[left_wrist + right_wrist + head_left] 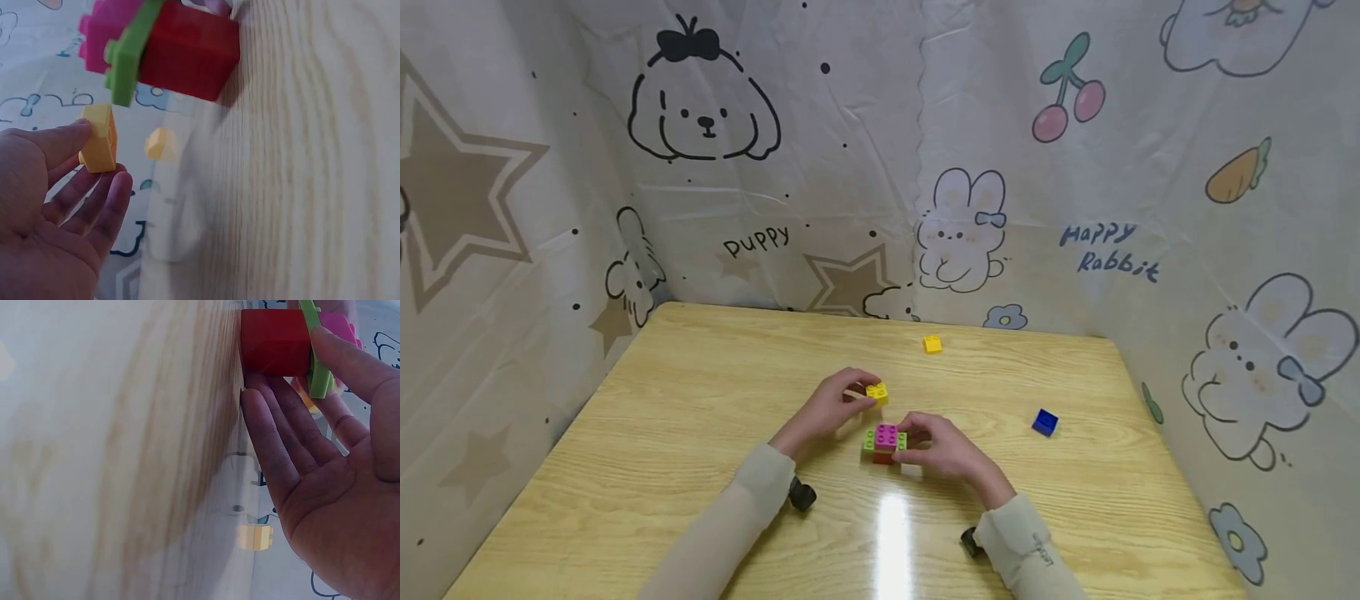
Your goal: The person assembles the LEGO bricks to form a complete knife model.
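Note:
My left hand (827, 406) pinches a yellow toy building brick (877, 393) between thumb and fingers, its studs facing up in the head view. In the left wrist view the brick (99, 139) shows its hollow underside edge. Just nearer to me, a small brick stack stands on the table: red block (276, 342) at the bottom, a wider lime-green plate (869, 440) across it, a pink brick (887, 436) on top. The right hand (949, 450) holds this stack from its right side, thumb at the green plate, other fingers partly hidden behind.
Another yellow brick (932, 344) lies near the back edge of the wooden table (715, 383). To the right sits a dark blue brick (1045, 422). A printed curtain (850, 192) hangs behind the table and along both sides.

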`<action>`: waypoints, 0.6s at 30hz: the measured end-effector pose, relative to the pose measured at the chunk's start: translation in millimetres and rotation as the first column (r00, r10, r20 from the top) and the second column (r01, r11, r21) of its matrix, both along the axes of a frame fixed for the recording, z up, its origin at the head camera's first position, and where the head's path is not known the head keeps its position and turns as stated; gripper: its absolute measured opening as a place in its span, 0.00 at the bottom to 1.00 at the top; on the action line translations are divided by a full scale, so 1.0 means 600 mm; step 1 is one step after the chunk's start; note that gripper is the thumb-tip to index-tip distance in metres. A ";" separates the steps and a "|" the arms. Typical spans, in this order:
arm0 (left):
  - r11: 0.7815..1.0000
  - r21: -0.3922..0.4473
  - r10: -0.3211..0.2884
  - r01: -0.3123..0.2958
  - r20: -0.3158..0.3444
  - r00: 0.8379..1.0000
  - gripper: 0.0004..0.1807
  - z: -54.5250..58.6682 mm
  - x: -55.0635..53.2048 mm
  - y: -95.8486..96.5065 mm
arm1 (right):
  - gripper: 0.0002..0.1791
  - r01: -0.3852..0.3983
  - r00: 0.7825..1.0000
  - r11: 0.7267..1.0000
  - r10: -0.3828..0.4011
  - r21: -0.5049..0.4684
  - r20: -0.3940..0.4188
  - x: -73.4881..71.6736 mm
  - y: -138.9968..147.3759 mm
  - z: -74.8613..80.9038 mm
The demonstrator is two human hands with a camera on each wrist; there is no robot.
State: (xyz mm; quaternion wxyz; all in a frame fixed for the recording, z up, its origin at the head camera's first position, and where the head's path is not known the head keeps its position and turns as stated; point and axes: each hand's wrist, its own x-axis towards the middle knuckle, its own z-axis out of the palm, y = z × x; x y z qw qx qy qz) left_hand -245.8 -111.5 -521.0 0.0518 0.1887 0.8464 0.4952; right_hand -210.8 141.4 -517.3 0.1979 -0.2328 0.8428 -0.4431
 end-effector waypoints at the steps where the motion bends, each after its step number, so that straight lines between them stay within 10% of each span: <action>1: 1.000 -0.001 -0.003 0.003 -0.008 1.000 0.16 0.003 0.005 -0.002 | 0.12 0.002 1.000 1.000 -0.002 0.002 0.000 0.000 0.000 0.000; 18: 0.996 0.022 -0.089 0.091 -0.080 0.993 0.17 0.030 0.076 -0.001 | 0.11 -0.004 1.000 1.000 0.004 0.007 0.008 0.000 0.003 -0.003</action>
